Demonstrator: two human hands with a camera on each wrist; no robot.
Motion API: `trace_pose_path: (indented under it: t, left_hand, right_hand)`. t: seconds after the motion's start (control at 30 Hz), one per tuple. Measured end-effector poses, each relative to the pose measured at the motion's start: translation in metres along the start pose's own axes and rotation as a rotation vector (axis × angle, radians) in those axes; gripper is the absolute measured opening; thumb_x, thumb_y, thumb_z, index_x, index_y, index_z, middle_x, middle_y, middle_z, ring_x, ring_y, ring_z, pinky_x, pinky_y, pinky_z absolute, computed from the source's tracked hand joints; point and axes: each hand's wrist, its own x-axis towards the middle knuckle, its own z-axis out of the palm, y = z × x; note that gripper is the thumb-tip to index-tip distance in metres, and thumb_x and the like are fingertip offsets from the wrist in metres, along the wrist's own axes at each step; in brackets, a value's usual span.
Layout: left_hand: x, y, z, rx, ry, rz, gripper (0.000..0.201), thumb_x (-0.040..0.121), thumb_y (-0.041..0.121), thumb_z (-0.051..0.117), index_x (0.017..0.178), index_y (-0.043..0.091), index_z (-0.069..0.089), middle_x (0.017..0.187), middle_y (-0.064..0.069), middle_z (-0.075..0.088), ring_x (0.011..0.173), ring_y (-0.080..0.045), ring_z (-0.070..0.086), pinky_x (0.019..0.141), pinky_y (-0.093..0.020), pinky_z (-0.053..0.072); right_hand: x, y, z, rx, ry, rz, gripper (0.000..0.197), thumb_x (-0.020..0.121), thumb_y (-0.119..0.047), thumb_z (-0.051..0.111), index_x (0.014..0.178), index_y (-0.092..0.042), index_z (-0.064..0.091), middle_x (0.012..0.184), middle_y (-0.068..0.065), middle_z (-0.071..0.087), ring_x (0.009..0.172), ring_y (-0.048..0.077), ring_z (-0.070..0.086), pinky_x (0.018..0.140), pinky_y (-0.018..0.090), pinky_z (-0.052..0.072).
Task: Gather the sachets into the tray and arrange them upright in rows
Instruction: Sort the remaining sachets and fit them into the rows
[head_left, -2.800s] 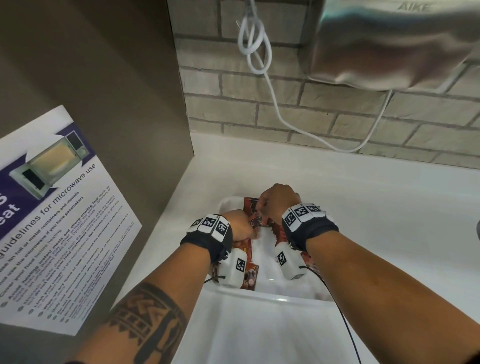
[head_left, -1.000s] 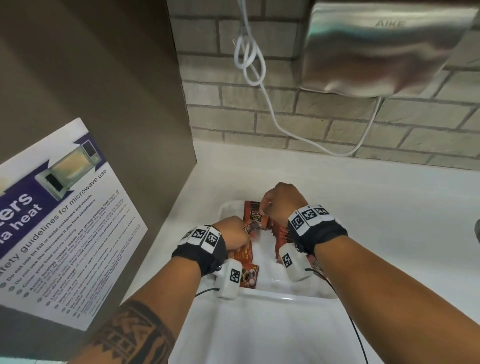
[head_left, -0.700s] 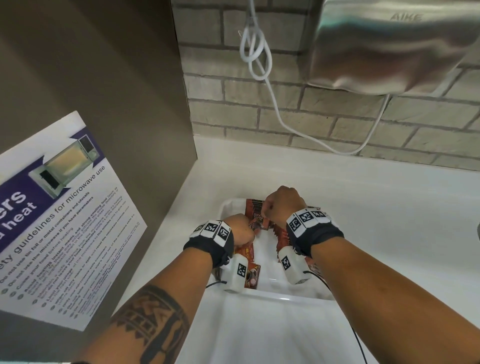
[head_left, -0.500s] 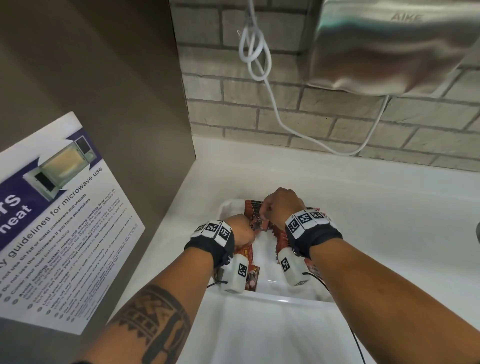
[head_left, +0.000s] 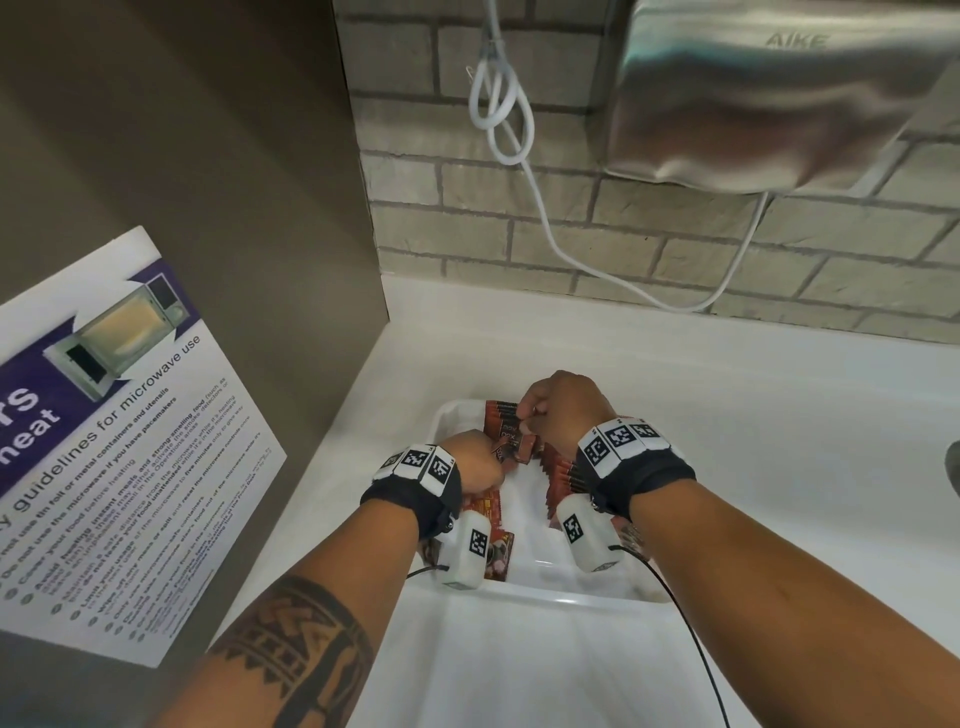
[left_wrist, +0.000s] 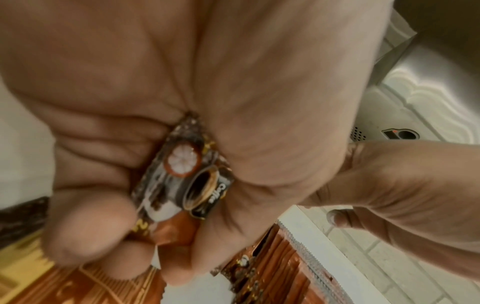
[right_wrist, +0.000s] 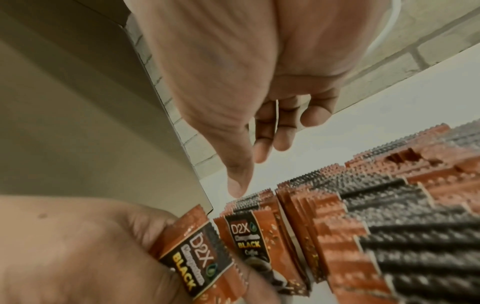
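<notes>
A white tray (head_left: 545, 597) sits on the counter with brown and black coffee sachets in it. Several stand upright in a row (head_left: 563, 475) along its right side and another group (head_left: 501, 415) stands at the back. My left hand (head_left: 475, 462) grips one sachet (left_wrist: 187, 174), held just left of the standing row (right_wrist: 363, 226). My right hand (head_left: 556, 410) hovers over the back of the tray. In the right wrist view its thumb (right_wrist: 237, 183) points down onto the top edge of the row's end sachet, fingers loosely curled and holding nothing.
Loose sachets (head_left: 501, 553) lie flat in the tray's near left corner, partly under my left wrist. A brown side panel (head_left: 208, 156) with a microwave poster (head_left: 104, 441) stands close on the left. A steel hand dryer (head_left: 779, 93) and its white cable (head_left: 519, 156) hang on the brick wall.
Both hands have stayed over the back of the tray. The left hand keeps its sachet next to the right hand. The head view tilted slightly up and down.
</notes>
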Motion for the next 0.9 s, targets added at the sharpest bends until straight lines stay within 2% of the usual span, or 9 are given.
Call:
trace_pose_path:
  t: [0.07,0.2,0.27,0.33,0.4,0.5,0.73,0.83,0.9]
  left_hand:
    - [-0.002,-0.001,-0.001,-0.022,0.003,-0.006,0.017,0.094,0.018,0.057,0.085,0.005,0.063,0.075,-0.010,0.061,0.057,-0.023,0.053,0.057,-0.025,0.045]
    - [-0.005,-0.007,-0.004,-0.211,-0.029,0.016,0.021,0.090,0.012,0.064,0.105,-0.001,0.072,0.069,-0.008,0.061,0.052,-0.019,0.053,0.055,-0.026,0.047]
    - [-0.011,-0.011,-0.005,-0.539,-0.088,0.095,0.017,0.089,-0.003,0.064,0.103,0.003,0.070,0.086,-0.011,0.068,0.058,-0.016,0.058,0.055,-0.026,0.054]
    - [-0.020,-0.013,-0.007,-0.852,-0.165,0.198,0.031,0.089,-0.017,0.056,0.106,0.007,0.066,0.103,-0.009,0.071,0.072,-0.016,0.066,0.062,-0.026,0.059]
    - [-0.026,-0.015,-0.009,-0.961,-0.210,0.281,0.033,0.089,-0.019,0.057,0.112,0.005,0.063,0.104,-0.008,0.071,0.085,-0.018,0.071,0.071,-0.029,0.062]
    - [-0.032,-0.015,-0.012,-0.939,-0.139,0.332,0.030,0.086,-0.012,0.068,0.112,0.003,0.065,0.099,-0.012,0.074,0.094,-0.023,0.074,0.077,-0.030,0.061]
    - [-0.031,-0.019,-0.011,-0.688,0.258,0.318,0.033,0.071,0.009,0.090,0.100,0.006,0.075,0.091,-0.010,0.077,0.078,-0.020,0.076,0.072,-0.032,0.063]
    - [-0.030,-0.016,-0.012,-0.434,0.334,0.207,0.040,0.071,0.022,0.091,0.102,0.008,0.070,0.093,-0.008,0.074,0.074,-0.019,0.074,0.072,-0.037,0.063]
    - [-0.029,-0.015,-0.013,-0.143,0.322,0.062,0.050,0.073,0.035,0.089,0.107,0.010,0.062,0.096,-0.004,0.071,0.072,-0.018,0.069,0.065,-0.029,0.056]
  right_hand:
    - [-0.002,0.001,-0.002,0.009,0.000,-0.020,0.016,0.081,-0.019,0.075,0.078,-0.034,0.069,0.081,-0.015,0.062,0.092,0.015,0.065,0.087,0.033,0.054]
    - [-0.013,0.000,-0.005,0.096,-0.042,-0.063,0.013,0.082,-0.022,0.076,0.090,-0.031,0.072,0.088,-0.013,0.065,0.085,0.007,0.061,0.070,0.022,0.048]
    - [-0.018,-0.001,-0.008,0.157,-0.078,-0.080,0.010,0.084,-0.023,0.074,0.094,-0.027,0.073,0.088,-0.012,0.069,0.081,0.004,0.062,0.066,0.017,0.045]
    - [-0.022,-0.002,-0.011,0.245,-0.067,-0.092,0.005,0.086,-0.022,0.073,0.090,-0.025,0.074,0.084,-0.010,0.072,0.081,0.007,0.065,0.071,0.021,0.048]
    - [-0.024,-0.003,-0.015,0.322,-0.050,-0.107,0.003,0.087,-0.022,0.073,0.085,-0.025,0.074,0.078,-0.008,0.073,0.080,0.011,0.067,0.076,0.026,0.051]
    - [-0.025,-0.003,-0.022,0.338,-0.046,-0.112,0.005,0.089,-0.024,0.072,0.084,-0.024,0.072,0.082,-0.005,0.073,0.081,0.013,0.067,0.077,0.026,0.051]
    - [-0.029,-0.011,-0.032,0.189,-0.038,-0.127,0.012,0.096,-0.015,0.059,0.094,-0.016,0.071,0.080,-0.016,0.062,0.074,0.000,0.055,0.061,0.014,0.037]
    - [-0.028,-0.014,-0.028,0.101,0.018,-0.113,0.022,0.091,-0.009,0.051,0.090,-0.018,0.072,0.078,-0.018,0.060,0.071,-0.002,0.052,0.057,0.014,0.034]
    - [-0.026,-0.014,-0.024,0.041,0.009,-0.079,0.025,0.087,-0.008,0.051,0.083,-0.022,0.071,0.077,-0.016,0.060,0.072,0.002,0.053,0.057,0.016,0.036]
